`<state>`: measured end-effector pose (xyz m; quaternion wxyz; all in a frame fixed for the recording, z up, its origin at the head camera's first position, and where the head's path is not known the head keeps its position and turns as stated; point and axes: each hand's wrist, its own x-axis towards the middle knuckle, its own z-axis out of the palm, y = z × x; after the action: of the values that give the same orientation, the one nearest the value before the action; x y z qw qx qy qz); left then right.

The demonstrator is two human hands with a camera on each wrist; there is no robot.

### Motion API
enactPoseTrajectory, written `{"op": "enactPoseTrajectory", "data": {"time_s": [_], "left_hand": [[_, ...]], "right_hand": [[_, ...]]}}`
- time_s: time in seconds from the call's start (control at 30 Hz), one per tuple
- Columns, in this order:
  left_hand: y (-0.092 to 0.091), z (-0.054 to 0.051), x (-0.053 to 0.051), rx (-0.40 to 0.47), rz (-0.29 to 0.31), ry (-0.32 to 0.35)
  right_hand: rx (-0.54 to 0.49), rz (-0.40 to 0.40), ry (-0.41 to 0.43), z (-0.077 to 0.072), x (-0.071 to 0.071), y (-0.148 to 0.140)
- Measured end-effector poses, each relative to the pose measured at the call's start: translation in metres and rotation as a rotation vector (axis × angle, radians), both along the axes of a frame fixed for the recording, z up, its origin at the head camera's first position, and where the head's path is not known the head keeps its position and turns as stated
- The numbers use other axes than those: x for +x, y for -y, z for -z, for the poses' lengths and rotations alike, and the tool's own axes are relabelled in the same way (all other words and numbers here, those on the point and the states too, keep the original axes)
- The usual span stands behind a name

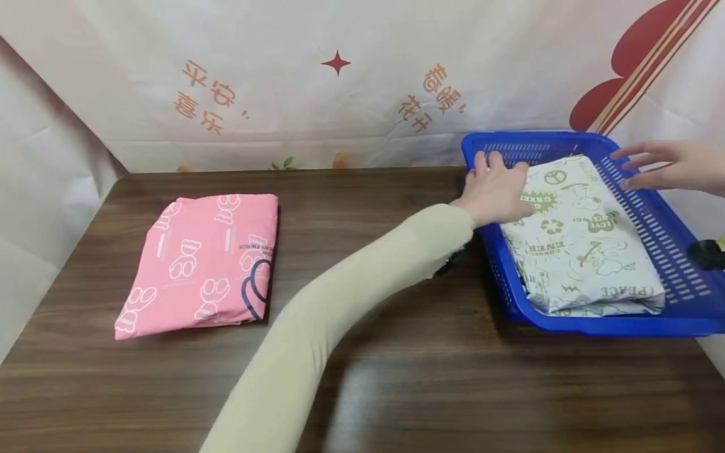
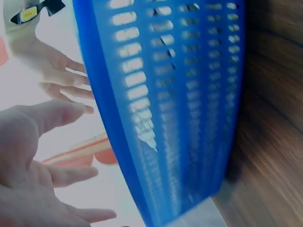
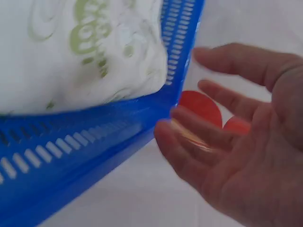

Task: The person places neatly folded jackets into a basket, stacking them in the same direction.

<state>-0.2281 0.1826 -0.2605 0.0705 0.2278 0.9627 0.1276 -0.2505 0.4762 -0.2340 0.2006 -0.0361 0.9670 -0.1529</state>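
A folded white cloth with green cartoon and letter prints [image 1: 589, 245] lies in a blue plastic basket [image 1: 566, 324] at the right of the table. My left hand [image 1: 495, 189] is over the basket's left rim, its fingers spread beside the cloth. In the left wrist view those fingers [image 2: 71, 176] are loosely extended near the basket wall [image 2: 106, 94], holding nothing. Past the opposite rim, my right hand [image 1: 674, 165] reaches in with fingers parted. The right wrist view has its fingers [image 3: 189, 142] close to the basket's edge; whether they touch it I cannot tell.
A folded pink cloth with white outline prints [image 1: 204, 264] lies on the left of the brown wooden table [image 1: 396, 377]. Behind the table hangs a white printed curtain [image 1: 283, 75], close to the basket's back rim. A dark band [image 1: 708, 254] shows at the right edge.
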Motion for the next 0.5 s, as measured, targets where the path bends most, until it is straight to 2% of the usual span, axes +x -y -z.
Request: {"op": "enactPoseTrajectory", "data": {"time_s": [0.13,0.23,0.33,0.5], "left_hand": [[0.029,-0.001,-0.006,-0.005,0.016,0.017],[0.050,0.003,-0.010,0.021,0.025,0.008],[0.071,0.010,-0.016,0.067,0.019,0.011],[0.106,0.023,-0.026,0.123,-0.028,0.034]], "right_hand": [[-0.033,-0.014,0.032,-0.005,0.001,0.016],[-0.046,-0.021,0.044,-0.006,0.005,0.029],[-0.053,-0.041,0.027,-0.005,0.008,0.038],[-0.113,-0.092,0.014,-0.002,0.004,0.054]]}}
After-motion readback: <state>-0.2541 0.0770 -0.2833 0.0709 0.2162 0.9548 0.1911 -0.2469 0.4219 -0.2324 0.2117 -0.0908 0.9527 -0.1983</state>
